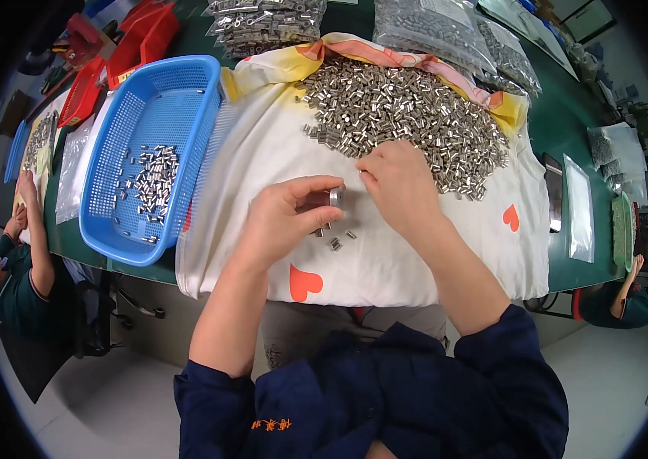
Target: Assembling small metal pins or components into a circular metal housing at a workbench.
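Note:
My left hand (282, 218) is closed around a round, shiny metal piece (336, 197), gripped between thumb and fingers with its flat end toward the right. Close beside it, my right hand (402, 183) has thumb and forefinger pinched together; a small bright spot shows at the tips, too little to name. Beyond both hands spreads a large heap of small metal cylinders (400, 103) on a white cloth (255, 157) with red hearts. A few loose cylinders (335, 244) lie just below my left hand, and some are partly hidden under its fingers.
At left stands a blue perforated basket (215, 99) with a cluster of cylinders inside. Red bins (144, 42) sit behind it. Clear bags of metal parts (431, 30) line the back. A phone (553, 191) lies at right. Other people (22, 268) work at both sides.

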A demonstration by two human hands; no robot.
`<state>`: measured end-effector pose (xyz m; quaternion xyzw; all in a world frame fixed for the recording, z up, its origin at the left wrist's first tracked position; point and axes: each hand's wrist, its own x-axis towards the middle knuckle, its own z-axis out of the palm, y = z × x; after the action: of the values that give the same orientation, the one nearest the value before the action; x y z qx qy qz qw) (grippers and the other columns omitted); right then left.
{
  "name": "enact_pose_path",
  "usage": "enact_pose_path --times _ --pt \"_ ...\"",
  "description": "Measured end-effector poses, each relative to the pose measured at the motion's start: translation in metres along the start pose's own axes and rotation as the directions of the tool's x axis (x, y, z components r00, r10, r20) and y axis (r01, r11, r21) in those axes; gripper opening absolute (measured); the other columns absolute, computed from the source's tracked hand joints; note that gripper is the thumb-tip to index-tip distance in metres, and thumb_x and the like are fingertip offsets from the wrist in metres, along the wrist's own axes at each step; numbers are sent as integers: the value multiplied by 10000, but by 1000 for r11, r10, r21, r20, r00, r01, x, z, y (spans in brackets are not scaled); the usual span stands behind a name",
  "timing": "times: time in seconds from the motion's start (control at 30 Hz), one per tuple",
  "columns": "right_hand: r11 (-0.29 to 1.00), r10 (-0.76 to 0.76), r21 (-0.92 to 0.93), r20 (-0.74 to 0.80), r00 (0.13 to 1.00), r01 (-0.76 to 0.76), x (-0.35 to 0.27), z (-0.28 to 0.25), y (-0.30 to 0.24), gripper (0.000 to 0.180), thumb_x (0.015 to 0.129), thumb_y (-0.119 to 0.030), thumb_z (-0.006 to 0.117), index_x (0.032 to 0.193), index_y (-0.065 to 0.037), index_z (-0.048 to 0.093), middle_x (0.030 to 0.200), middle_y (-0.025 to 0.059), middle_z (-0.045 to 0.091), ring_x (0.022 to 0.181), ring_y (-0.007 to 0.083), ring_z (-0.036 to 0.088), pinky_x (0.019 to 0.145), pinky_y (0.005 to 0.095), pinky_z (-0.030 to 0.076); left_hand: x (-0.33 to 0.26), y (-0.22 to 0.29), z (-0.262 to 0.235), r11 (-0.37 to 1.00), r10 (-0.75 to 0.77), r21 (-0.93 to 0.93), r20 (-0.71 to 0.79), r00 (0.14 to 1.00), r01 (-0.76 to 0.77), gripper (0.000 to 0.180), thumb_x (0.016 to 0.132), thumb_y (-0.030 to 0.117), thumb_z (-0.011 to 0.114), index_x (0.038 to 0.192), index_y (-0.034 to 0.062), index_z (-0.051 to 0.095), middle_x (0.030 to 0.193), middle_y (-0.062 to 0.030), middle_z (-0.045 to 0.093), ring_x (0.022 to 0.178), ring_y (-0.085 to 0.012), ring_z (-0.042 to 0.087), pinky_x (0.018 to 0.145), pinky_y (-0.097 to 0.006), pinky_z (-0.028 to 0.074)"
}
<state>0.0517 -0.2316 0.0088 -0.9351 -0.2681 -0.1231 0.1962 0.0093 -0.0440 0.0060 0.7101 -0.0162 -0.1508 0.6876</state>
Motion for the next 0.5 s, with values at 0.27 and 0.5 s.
enact_pose_path --times 0.27,0.5 --pt "998 28 47 23 999 -29 6 2 5 67 721 -105 632 776 -69 639 809 65 569 830 247 518 757 360 418 1 -1 0 998 42 -51 -9 999 -43 307 753 -7 653 1056 23 613 813 -9 628 734 -61 591 643 -198 474" --pt "999 -8 37 6 1000 8 -2 -2 4 61 738 -122 617 722 -65 603 758 69 570 795 250 532 729 343 435 1 -1 1 994 23 -108 1 1000 -23 303 763 -15 642 1061 26 609 802 10 608 735 -48 581 637 -184 466"
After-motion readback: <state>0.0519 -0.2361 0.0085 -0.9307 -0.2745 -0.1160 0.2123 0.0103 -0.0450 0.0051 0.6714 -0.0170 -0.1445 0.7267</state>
